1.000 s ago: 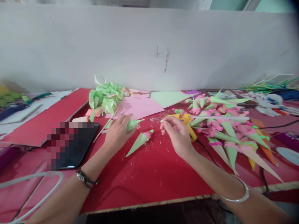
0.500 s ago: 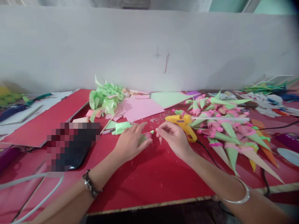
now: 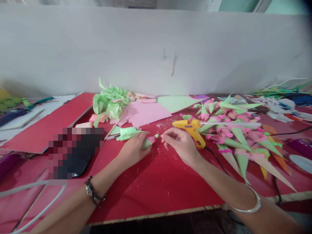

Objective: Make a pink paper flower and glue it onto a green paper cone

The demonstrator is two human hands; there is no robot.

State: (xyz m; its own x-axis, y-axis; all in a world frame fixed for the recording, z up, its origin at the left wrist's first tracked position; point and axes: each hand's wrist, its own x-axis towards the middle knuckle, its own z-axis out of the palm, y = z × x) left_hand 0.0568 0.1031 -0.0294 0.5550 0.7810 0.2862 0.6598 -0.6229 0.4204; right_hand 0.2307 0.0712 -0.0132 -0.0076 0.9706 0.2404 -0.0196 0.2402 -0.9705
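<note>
My left hand (image 3: 135, 147) rests low over the red tabletop, its fingers closed around a small green paper cone (image 3: 146, 143) with a pink end; the hand covers part of the cone. Just beyond that end is a small bright-green bit (image 3: 156, 135). Facing it, my right hand (image 3: 179, 144) holds its thumb and forefinger pinched together; anything between them is too small to make out. Behind my left fingers lies a bright-green packet (image 3: 127, 133). A yellow glue gun (image 3: 191, 126) lies on its side beyond my right hand, with a clear glue stick (image 3: 231, 124) coming out of its back.
Many green and pink paper cones (image 3: 240, 146) are heaped at the right. Crumpled green paper (image 3: 109, 100) and flat pink sheets (image 3: 148, 112) lie at the back. On the left are a partly blurred-out dark object (image 3: 85, 156), a red board (image 3: 51, 123) and a white cable (image 3: 52, 201).
My left hand has drawn slightly left, away from the right one, and its outstretched fingers have closed around the cone. My right hand keeps its pinch almost in place.
</note>
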